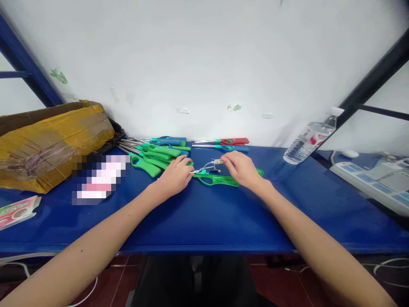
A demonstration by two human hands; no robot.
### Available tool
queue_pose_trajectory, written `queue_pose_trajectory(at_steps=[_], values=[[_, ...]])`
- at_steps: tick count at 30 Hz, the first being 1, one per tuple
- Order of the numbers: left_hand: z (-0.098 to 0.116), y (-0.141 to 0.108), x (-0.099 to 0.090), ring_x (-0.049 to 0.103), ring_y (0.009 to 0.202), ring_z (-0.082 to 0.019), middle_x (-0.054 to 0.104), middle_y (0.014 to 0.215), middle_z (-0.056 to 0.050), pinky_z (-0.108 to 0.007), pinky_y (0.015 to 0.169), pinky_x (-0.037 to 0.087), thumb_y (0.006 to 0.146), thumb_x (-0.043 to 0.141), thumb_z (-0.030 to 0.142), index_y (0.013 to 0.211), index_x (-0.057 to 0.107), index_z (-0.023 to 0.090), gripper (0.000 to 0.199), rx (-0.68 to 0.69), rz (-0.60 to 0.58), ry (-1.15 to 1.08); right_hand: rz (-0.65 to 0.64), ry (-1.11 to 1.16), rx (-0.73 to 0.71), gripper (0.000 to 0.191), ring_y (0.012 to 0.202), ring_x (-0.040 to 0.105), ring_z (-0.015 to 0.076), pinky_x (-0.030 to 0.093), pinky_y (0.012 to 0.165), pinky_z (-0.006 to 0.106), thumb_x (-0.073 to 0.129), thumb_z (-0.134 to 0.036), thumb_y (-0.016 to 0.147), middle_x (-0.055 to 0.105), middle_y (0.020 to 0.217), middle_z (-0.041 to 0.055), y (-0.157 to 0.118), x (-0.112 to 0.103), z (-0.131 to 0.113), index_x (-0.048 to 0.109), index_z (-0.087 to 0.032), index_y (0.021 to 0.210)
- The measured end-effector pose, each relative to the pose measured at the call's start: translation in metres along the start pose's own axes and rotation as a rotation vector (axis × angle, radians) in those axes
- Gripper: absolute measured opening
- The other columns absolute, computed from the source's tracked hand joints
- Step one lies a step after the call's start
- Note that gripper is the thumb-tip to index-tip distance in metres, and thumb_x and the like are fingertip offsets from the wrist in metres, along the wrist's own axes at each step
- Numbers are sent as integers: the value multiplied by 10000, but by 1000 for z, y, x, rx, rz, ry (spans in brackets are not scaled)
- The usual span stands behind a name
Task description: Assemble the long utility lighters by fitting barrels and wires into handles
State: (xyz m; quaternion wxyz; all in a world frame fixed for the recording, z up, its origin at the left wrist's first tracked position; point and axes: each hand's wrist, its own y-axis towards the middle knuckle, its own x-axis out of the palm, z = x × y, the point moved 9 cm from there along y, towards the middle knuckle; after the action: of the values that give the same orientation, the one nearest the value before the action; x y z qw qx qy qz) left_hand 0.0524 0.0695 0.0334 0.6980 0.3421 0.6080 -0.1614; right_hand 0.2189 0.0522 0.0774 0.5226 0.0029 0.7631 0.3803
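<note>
An opened green long-necked lighter [220,181] lies on the table, its hollow casing facing up. My left hand [177,174] is curled over its metal neck end, the fingers closed on it; most of the neck is hidden underneath. My right hand [242,168] pinches a small pale part [218,161] between thumb and forefinger, just above the casing. Thin wires [207,165] run from this part toward the neck. A small black piece [215,171] sits beside the casing's upper edge. Several whole green lighters [161,151] are piled left of and behind my left hand.
Red lighters [234,141] and a blue lighter [234,148] lie by the wall. A taped cardboard box [57,145] stands left, near a blurred-out item [102,179] and a printed packet [19,212]. At right are a water bottle [309,138] and a power strip [373,181].
</note>
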Motion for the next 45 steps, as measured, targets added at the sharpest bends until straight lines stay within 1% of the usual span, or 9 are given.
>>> queue_pose_trajectory(at_steps=[5,10,14,17,23,27,34,40,45], values=[[-1,1,-1,445,1330,-344,605,1255,-147,-516,1116,411,966,484,220,999,709,141,241,9,23,-36,23,20,1,306,882,663,235,485,817,350,418,-332,1020,740,951,93,-1,-1,1,676,-192,931],[1,1,-5,511,1240,-321,619,1172,-146,-491,1067,453,958,489,195,972,677,134,198,21,55,-64,-15,32,32,261,886,660,233,483,814,351,447,-337,1012,733,976,84,0,0,2,663,-196,971],[1,1,-8,553,1178,-306,628,1155,-147,-481,1027,476,956,474,179,976,646,137,178,16,84,-90,-50,35,59,262,885,657,244,479,805,364,453,-367,1009,731,968,85,0,2,3,649,-195,987],[0,1,-10,574,1140,-297,641,1130,-134,-470,1001,485,952,483,181,977,618,147,141,-1,108,-106,-56,63,71,222,905,660,249,480,808,363,498,-376,988,730,991,87,0,3,4,630,-199,1016],[-1,1,-17,588,1049,-284,657,1040,-91,-433,913,502,932,529,177,976,555,176,50,-64,119,-88,-106,91,54,122,883,640,237,465,771,344,553,-298,945,708,987,79,0,8,4,572,-208,1024],[2,1,-21,584,1023,-284,652,1001,-84,-420,884,496,919,549,180,974,531,185,59,-71,132,-78,-158,77,41,89,840,615,228,448,733,335,556,-265,918,678,942,74,-1,13,5,542,-209,986],[6,1,-23,575,1000,-279,640,965,-74,-425,878,488,897,553,163,940,512,192,65,-29,154,-118,-245,80,40,102,836,627,224,458,739,336,597,-271,878,683,912,60,-2,14,14,552,-213,949],[14,0,-26,566,1026,-271,642,1008,-82,-429,928,479,937,510,186,954,532,187,27,49,177,-133,-265,168,36,169,906,679,238,472,768,346,502,-294,959,730,1019,83,0,7,14,587,-197,1068],[13,1,-25,567,1070,-269,653,1075,-97,-441,965,474,975,449,198,1003,558,173,115,40,184,-137,-268,120,59,232,817,655,228,456,730,342,451,-320,987,733,955,86,0,4,15,629,-184,1048]])
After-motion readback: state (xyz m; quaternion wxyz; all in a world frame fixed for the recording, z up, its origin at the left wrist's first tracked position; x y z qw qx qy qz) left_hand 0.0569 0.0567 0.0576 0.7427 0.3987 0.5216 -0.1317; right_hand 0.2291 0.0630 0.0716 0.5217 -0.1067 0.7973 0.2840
